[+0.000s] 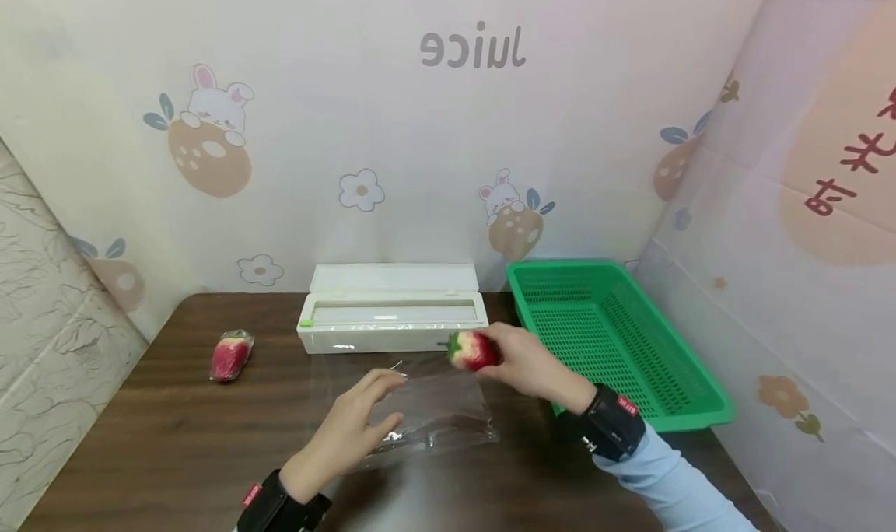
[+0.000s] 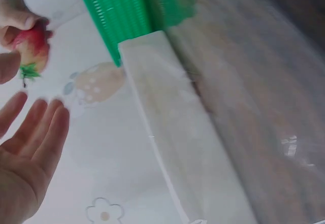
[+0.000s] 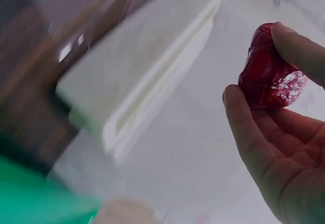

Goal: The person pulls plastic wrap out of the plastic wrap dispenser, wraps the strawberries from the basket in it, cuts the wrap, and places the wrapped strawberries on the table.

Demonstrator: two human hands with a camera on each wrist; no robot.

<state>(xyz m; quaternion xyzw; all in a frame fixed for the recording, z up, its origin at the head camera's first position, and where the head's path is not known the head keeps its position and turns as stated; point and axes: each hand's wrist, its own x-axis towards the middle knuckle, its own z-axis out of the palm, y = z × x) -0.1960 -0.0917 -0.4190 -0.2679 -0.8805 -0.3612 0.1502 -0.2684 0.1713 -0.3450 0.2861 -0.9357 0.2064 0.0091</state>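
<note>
A red strawberry with green leaves is pinched between the thumb and fingers of my right hand, above the plastic film's back right part. In the right wrist view the fruit looks dark red and glossy, with my right hand around one side of it. Clear plastic film lies on the table in front of the white box. Over the film's left side my left hand is held with fingers apart and nothing in them; in the left wrist view its palm shows.
At the left of the table lies a red fruit in clear wrap. The white box's lid stands raised against the patterned backdrop. A green basket stands at the right, beside my right forearm.
</note>
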